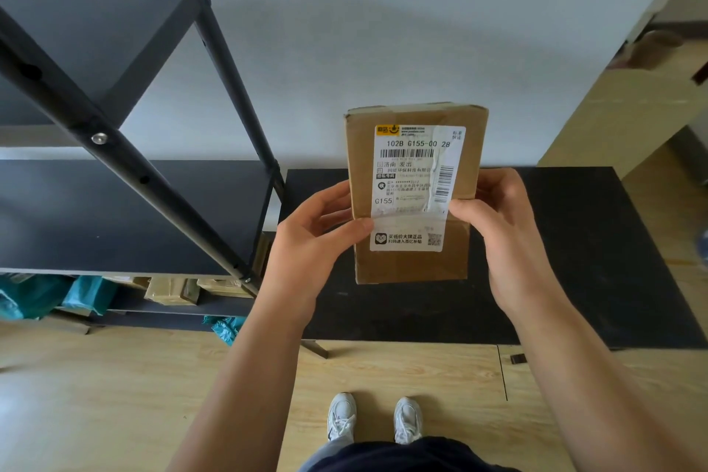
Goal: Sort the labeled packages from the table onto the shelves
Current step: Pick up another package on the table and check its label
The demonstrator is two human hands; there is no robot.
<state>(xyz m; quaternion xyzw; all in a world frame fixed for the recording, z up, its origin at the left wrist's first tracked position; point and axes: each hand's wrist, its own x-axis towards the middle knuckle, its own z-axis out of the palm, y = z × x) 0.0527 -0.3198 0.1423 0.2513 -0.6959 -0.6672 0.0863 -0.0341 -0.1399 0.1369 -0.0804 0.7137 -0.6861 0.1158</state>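
Note:
I hold a flat brown cardboard package [413,264] upright in front of me, above the black table [574,261]. Its white shipping label [415,172] faces me and reads "102B G155-00 28" and "G155". My left hand [310,241] grips its left edge, thumb across the front. My right hand [502,226] grips the right edge, thumb on the label. The black metal shelf unit [115,211] stands to the left, its middle and upper boards bare where I can see them.
On the lowest shelf lie teal plastic mailers [57,295] and small brown boxes [172,291]; another teal mailer [226,330] sticks out at the shelf's foot. A grey wall is behind. Wooden floor below, with my white shoes [375,418]. A doorway opens at the right.

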